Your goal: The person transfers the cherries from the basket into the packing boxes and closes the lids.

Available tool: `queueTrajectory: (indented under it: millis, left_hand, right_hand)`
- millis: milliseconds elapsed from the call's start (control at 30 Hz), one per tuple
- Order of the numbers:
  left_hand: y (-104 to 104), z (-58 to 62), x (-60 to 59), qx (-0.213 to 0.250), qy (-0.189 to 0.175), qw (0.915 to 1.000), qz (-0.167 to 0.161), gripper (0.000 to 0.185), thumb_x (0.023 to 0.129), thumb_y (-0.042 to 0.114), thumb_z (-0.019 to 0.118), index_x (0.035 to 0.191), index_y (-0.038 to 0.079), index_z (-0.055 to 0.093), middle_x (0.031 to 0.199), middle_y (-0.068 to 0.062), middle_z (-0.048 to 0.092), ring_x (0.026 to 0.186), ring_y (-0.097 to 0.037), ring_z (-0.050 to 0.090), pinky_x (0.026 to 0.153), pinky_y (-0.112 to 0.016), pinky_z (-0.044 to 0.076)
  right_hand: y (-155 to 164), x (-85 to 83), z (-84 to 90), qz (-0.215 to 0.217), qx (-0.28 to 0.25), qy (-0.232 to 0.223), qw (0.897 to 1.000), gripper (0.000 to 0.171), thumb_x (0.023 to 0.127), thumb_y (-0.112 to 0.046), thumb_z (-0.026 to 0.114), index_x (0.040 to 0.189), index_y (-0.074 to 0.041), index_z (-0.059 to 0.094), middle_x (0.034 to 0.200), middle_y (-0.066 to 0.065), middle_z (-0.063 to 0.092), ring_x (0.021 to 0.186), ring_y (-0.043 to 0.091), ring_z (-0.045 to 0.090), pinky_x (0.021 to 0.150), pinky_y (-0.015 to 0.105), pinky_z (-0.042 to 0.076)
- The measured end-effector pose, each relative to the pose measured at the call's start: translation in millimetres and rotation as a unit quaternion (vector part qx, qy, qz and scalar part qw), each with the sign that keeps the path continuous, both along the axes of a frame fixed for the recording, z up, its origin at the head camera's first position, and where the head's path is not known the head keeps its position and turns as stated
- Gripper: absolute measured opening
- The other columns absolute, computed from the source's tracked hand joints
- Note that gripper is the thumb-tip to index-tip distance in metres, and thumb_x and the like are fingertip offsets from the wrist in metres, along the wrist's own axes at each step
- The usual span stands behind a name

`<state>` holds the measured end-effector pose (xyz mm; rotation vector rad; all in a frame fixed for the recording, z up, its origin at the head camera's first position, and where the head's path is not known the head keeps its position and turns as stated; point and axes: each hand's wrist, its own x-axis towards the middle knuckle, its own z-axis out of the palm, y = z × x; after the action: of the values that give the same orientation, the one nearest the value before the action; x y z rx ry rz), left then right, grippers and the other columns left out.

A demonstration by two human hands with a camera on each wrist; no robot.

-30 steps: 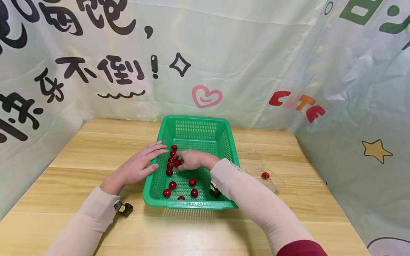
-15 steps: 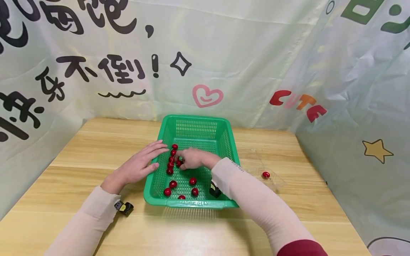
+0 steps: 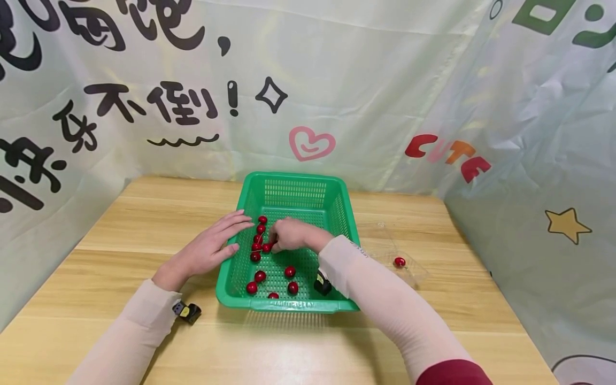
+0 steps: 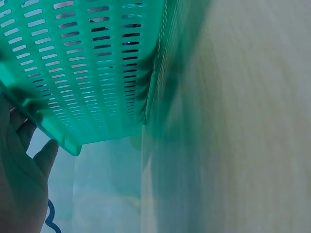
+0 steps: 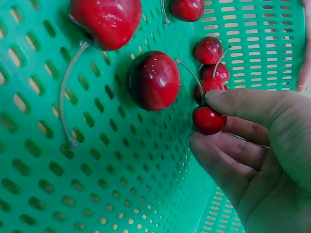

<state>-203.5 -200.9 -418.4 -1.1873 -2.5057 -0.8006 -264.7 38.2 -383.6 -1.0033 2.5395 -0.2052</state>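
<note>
Wooden table [image 3: 120,224], green basket [image 3: 298,187] at frame center. Right hand [image 3: 293,235] inside basket, thumb and fingers pinching 1 cherry [image 5: 209,120] near the upper-left cluster. Left hand [image 3: 212,248] flat, fingers straight, resting against basket's left rim.

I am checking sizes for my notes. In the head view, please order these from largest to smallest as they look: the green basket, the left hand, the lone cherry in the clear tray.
1. green basket
2. left hand
3. lone cherry, clearly the smallest
</note>
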Motion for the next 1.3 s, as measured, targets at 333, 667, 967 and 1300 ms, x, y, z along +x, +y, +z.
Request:
queueTrajectory:
  millis: [333, 667, 967, 1300]
  left_hand:
    - [-1, 0.7, 1.3, -0.003, 0.003, 1.0, 0.0, 0.049, 0.095, 0.01, 0.057, 0.143, 0.008, 0.048, 0.149, -0.008, 0.041, 0.145, -0.03, 0.022, 0.116, -0.049, 0.022]
    - [-1, -0.5, 0.7, 0.002, -0.001, 1.0, 0.0, 0.048, 0.095, 0.011, 0.056, 0.142, 0.007, 0.048, 0.149, -0.011, 0.041, 0.145, -0.03, 0.021, 0.116, -0.05, 0.022]
    - [0, 0.5, 1.5, 0.002, -0.003, 1.0, 0.002, 0.048, 0.095, 0.011, 0.056, 0.142, 0.005, 0.048, 0.148, -0.014, 0.042, 0.145, -0.031, 0.021, 0.115, -0.053, 0.022]
    - [1, 0.3, 1.7, 0.006, -0.009, 0.9999, 0.004, 0.048, 0.095, 0.011, 0.056, 0.142, 0.005, 0.048, 0.149, -0.013, 0.041, 0.146, -0.03, 0.021, 0.114, -0.055, 0.023]
  right_hand:
    - [1, -1.1, 6.7, -0.011, -0.023, -0.008, 1.0, 0.021, 0.085, -0.016, 0.076, 0.106, -0.013, 0.072, 0.086, -0.007, 0.064, 0.081, 0.012, 0.06, 0.074, 0.027, 0.05]
    - [3, -0.6, 15.5, -0.011, -0.053, 0.026, 0.998, 0.019, 0.09, -0.019, 0.071, 0.107, -0.014, 0.067, 0.086, -0.003, 0.062, 0.076, 0.014, 0.056, 0.075, 0.031, 0.049]
    - [9, 1.6, 30.3, -0.024, -0.094, 0.063, 0.993, 0.017, 0.093, -0.024, 0.068, 0.107, -0.014, 0.064, 0.086, -0.004, 0.062, 0.077, 0.013, 0.056, 0.075, 0.031, 0.047]
    - [22, 3.8, 48.5, -0.037, -0.148, 0.077, 0.985, 0.013, 0.093, -0.023, 0.066, 0.104, -0.017, 0.061, 0.088, -0.006, 0.062, 0.079, 0.012, 0.057, 0.074, 0.028, 0.049]
